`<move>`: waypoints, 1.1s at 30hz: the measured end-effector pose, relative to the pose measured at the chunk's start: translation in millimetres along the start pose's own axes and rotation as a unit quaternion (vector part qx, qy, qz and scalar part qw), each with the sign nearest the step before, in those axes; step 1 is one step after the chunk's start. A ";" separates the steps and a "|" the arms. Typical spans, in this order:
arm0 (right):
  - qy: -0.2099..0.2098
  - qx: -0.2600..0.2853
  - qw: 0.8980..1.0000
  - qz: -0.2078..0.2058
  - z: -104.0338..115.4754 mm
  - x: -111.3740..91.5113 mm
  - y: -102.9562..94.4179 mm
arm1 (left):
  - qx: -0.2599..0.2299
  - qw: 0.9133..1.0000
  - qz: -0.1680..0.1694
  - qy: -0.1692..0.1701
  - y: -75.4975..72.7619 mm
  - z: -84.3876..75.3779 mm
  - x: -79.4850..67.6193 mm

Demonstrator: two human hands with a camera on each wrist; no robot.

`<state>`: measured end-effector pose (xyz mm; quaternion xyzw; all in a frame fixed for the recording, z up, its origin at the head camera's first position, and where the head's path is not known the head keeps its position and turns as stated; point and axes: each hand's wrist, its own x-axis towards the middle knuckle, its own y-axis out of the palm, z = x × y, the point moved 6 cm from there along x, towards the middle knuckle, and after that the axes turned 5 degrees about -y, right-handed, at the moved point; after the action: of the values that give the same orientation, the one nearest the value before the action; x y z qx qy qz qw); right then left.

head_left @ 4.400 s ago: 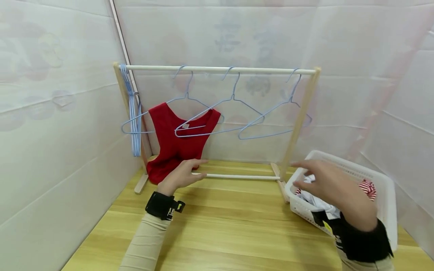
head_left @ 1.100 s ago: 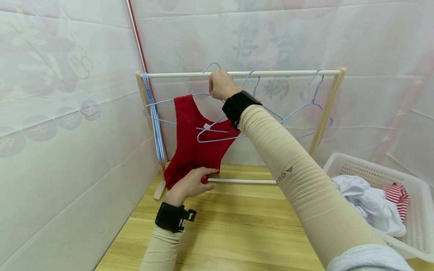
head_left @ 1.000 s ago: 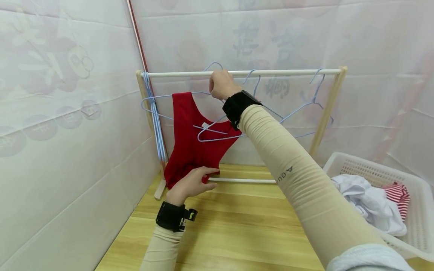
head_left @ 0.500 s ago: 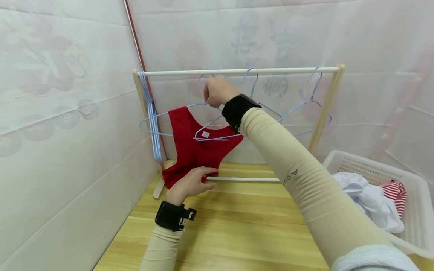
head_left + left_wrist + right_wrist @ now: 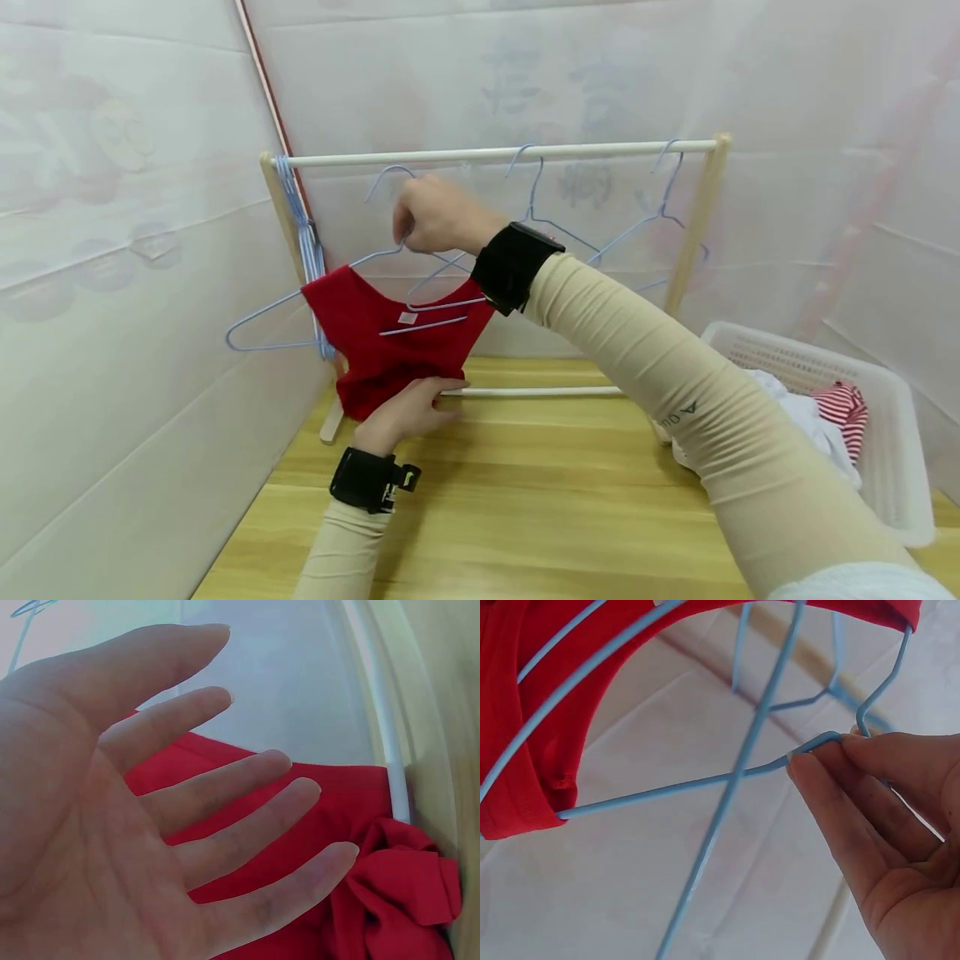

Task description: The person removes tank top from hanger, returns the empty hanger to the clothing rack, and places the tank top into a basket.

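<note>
My right hand pinches a light blue wire hanger at the neck, just under its hook. A red sleeveless top hangs on that hanger, its neck label facing me. The hook sits below and in front of the rack's white rail, apart from it. In the right wrist view, thumb and fingers close on the hanger wire near the bend. My left hand is spread at the top's lower hem; in the left wrist view its straight fingers lie before the red cloth.
Two bare blue hangers, a middle one and a right one, hang on the rail. A bundle of hangers hangs at its left end. At right, a white basket holds white cloth and red-striped cloth.
My right hand went from above the basket to the hanger, raised its hook over the rail, then brought it down and left in front. The left hand stayed low by the red top.
</note>
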<state>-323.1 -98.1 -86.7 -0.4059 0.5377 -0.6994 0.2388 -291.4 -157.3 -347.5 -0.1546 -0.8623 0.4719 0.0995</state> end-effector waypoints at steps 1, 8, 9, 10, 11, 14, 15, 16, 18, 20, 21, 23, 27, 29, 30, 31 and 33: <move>-0.006 -0.001 1.000 0.000 4.8 -0.3 -0.2 | -0.004 1.000 0.002 -0.007 0.1 1.4 -0.2; -0.017 0.003 1.000 0.026 22.7 -8.3 5.5 | -0.016 1.000 0.014 -0.020 1.5 6.9 -3.0; -0.017 0.009 0.999 0.030 23.9 -10.4 6.8 | -0.015 1.000 0.017 -0.017 1.8 7.9 -3.4; -0.019 0.016 0.999 0.034 25.1 -13.0 7.8 | -0.015 1.000 0.019 -0.013 2.0 8.8 -3.4; -0.021 0.022 0.999 0.036 26.0 -15.8 8.5 | -0.016 1.000 0.022 -0.005 2.1 9.2 -3.3; -0.028 0.037 0.998 0.041 26.5 -25.6 9.7 | -0.021 0.999 0.029 0.027 2.2 9.7 -2.1; -0.027 0.042 0.998 0.043 25.7 -29.4 9.7 | -0.024 0.999 0.030 0.039 2.1 9.7 -1.7; -0.025 0.046 0.998 0.045 24.3 -33.2 9.6 | -0.027 0.998 0.031 0.048 2.0 9.9 -1.4; -0.016 0.054 0.997 0.050 19.3 -40.7 9.8 | -0.041 0.997 0.034 0.060 1.9 11.4 -1.5; -0.006 0.063 0.997 0.052 13.8 -48.7 9.0 | -0.047 0.996 0.035 0.063 1.4 13.6 -1.9; -0.002 0.067 0.996 0.052 11.3 -52.8 8.4 | -0.047 0.997 0.031 0.057 0.7 15.7 -2.1; 0.001 0.073 0.996 0.049 6.6 -61.2 6.9 | -0.042 0.998 0.011 0.050 -2.1 19.6 -2.5; -0.004 0.066 0.997 0.035 2.1 -78.3 2.5 | -0.027 0.999 -0.032 0.028 -8.8 27.5 -2.9; -0.009 0.055 0.998 0.026 1.1 -85.4 1.1 | -0.034 0.999 -0.036 0.018 -10.4 29.5 -3.9; -0.011 0.050 0.998 0.023 0.7 -88.6 1.0 | -0.041 0.998 -0.038 0.018 -11.9 29.4 -4.2; -0.013 0.045 0.999 0.021 0.6 -91.7 1.1 | -0.057 0.997 -0.048 0.031 -15.5 27.1 -5.2; -0.022 0.037 0.999 0.017 1.8 -97.4 1.7 | -0.088 0.992 -0.069 0.050 -22.5 21.0 -7.9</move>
<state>-267.6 -24.6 -118.4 -0.4031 0.5131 -0.7054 0.2769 -294.5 -188.0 -340.0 -0.1259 -0.9032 0.3775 0.1610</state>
